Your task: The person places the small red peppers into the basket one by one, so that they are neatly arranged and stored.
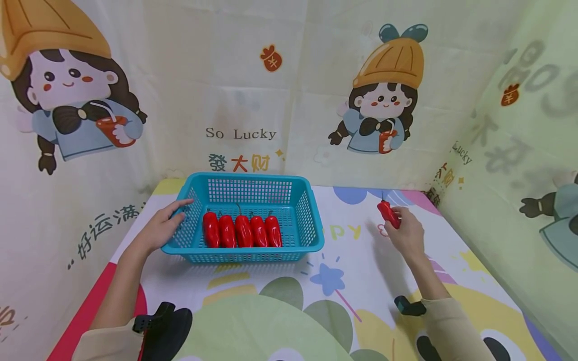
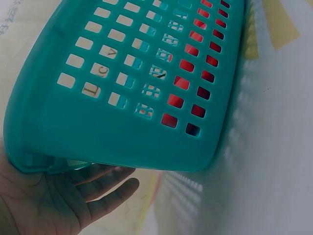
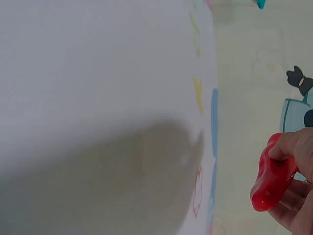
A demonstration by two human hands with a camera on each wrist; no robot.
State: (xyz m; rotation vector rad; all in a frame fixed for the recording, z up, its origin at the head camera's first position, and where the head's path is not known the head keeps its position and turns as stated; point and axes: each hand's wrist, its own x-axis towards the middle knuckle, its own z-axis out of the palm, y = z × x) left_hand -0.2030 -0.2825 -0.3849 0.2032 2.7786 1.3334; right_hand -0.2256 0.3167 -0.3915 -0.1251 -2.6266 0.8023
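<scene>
A teal plastic basket (image 1: 253,254) stands on the table, with several glossy red peppers (image 1: 244,231) lined up side by side inside. At its left end my left hand (image 1: 159,226) holds the rim. The left wrist view has the same hand (image 2: 63,200) below the basket's end wall (image 2: 122,147), its thumb hidden. Off to the right, my right hand (image 1: 408,231) pinches one red pepper (image 1: 387,213), stem upward, above the table. In the right wrist view the thumb and fingers press this pepper (image 3: 274,178) from both sides.
A cartoon-printed cloth (image 1: 253,321) covers the table. Printed curtains hang behind as a back wall (image 1: 307,100) and at both sides. Dark wrist straps (image 1: 164,326) sit at the sleeves.
</scene>
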